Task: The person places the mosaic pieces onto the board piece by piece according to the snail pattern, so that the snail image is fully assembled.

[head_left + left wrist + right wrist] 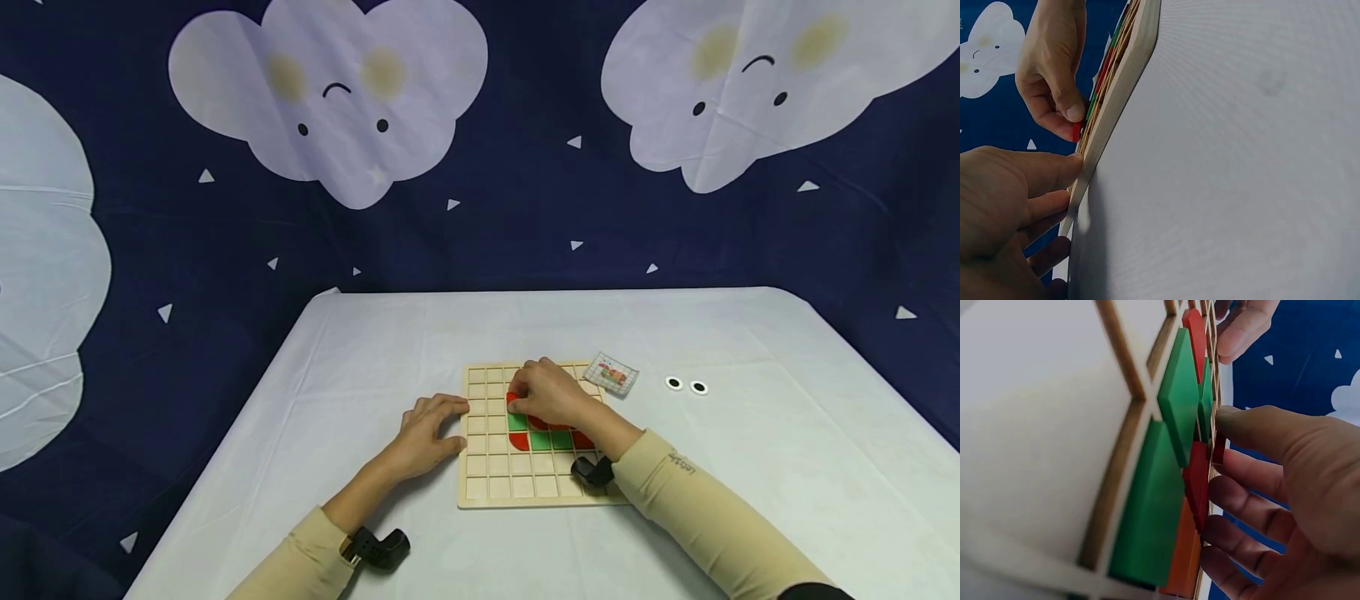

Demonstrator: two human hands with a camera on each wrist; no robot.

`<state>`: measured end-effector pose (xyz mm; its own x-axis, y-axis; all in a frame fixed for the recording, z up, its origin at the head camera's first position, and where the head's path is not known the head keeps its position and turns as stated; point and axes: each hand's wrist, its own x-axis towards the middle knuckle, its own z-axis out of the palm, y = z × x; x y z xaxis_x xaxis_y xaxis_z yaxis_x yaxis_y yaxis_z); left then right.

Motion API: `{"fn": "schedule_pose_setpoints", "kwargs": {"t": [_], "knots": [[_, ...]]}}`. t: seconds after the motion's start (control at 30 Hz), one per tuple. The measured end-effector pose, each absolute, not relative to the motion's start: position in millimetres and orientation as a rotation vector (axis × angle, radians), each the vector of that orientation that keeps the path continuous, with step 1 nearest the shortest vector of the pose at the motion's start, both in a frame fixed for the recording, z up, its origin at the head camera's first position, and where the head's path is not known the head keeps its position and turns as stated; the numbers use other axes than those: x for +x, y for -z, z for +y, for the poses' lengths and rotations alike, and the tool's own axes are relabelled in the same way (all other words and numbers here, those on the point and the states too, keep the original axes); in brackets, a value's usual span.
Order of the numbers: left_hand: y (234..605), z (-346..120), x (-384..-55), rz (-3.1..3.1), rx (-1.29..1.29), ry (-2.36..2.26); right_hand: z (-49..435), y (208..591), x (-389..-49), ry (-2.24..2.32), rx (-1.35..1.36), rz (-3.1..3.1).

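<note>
A wooden grid board [498, 487] lies on the white table. Red and green tiles fill some of its squares, among them a rounded red tile [519, 442] and a green tile [1179, 394]; an orange tile [1184, 556] shows in the right wrist view. My right hand [551, 393] is over the upper middle of the board and pinches a small red tile [1076, 131] between thumb and finger, right at the grid. At the board's left edge, my left hand [426, 435] rests its thumb and fingertips against the rim, fingers loosely extended.
A small printed picture card [611, 374] overlaps the board's top right corner. Two round eye pieces, a left one [674, 383] and a right one [699, 387], lie on the table [757, 467] farther right. Behind the table hangs a dark blue cloud-print cloth [525, 225].
</note>
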<state>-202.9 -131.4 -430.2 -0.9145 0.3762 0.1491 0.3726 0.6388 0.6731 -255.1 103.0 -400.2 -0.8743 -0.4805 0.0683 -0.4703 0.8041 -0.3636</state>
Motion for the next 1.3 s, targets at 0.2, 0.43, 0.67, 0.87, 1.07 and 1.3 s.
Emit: {"fn": "schedule_pose_setpoints", "kwargs": {"t": [0.2, 0.43, 0.67, 0.87, 1.07, 1.3], "knots": [[430, -132, -203, 2.839, 0.650, -1.170, 104, 401, -255, 0.542, -0.821, 2.965], [430, -132, -203, 2.843, 0.656, -1.159, 105, 403, -255, 0.531, -0.868, 2.969], [431, -132, -203, 2.845, 0.652, -1.156, 106, 403, -255, 0.574, -0.897, 2.962], [431, -131, -203, 2.853, 0.646, -1.162, 115, 392, -253, 0.676, -0.901, 2.974], [431, -131, -203, 2.853, 0.647, -1.161, 145, 375, -244, 0.719, -0.765, 3.021], [431, -131, -204, 2.857, 0.651, -1.150, 196, 378, -223, 0.709, -0.674, 3.094]]}}
